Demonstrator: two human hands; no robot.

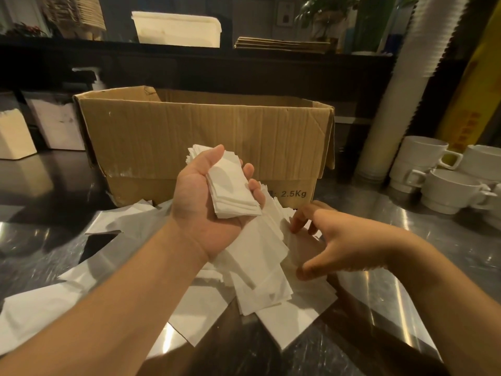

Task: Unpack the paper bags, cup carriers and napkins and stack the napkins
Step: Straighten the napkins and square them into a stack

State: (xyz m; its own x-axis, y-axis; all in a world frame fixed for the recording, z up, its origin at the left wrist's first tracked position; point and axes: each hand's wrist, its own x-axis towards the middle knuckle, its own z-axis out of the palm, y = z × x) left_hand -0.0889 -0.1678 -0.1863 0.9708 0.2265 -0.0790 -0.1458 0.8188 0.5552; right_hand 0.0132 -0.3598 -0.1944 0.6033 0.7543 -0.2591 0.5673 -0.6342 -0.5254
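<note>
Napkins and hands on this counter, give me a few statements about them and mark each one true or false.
1. The left hand holds a small stack of napkins. True.
2. The right hand grips a mug. False: it reaches into the loose napkin pile on the counter; the mugs stand untouched at right.
3. The cardboard box stands behind both hands. True.
4. The box is sealed shut. False: its top flaps are open.
5. The loose napkins lie in one neat stack. False: they are scattered and overlapping.
</note>
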